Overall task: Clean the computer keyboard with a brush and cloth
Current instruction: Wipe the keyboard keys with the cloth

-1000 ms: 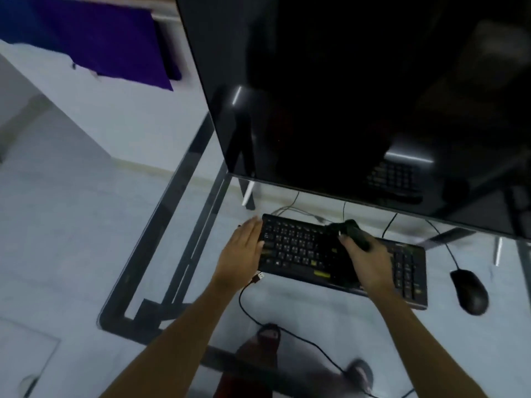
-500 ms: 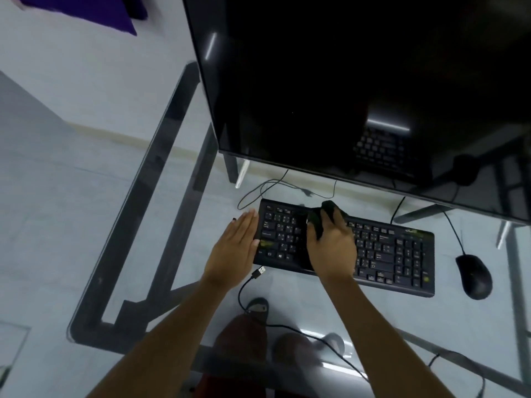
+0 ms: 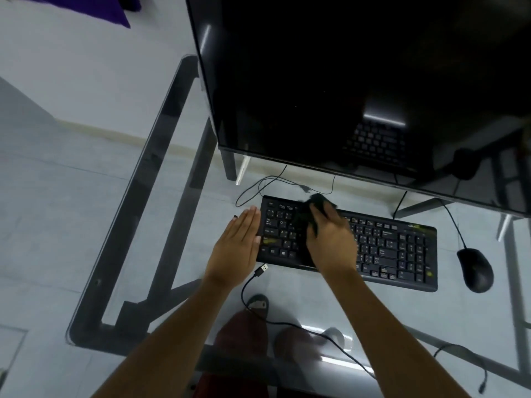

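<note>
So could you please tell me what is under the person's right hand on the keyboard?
A dark cloth lies under the right hand, pressed onto the left half of the keyboard. The keys beneath the cloth and hand are covered.

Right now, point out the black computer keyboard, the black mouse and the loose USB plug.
black computer keyboard [image 3: 402, 251]: head view, on its right-hand keys.
black mouse [image 3: 475, 270]: head view, on its top shell.
loose USB plug [image 3: 261, 270]: head view, on the connector body.

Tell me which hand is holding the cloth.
The right hand, pressing the dark cloth onto the keyboard; the left hand lies flat and empty at its edge.
</note>
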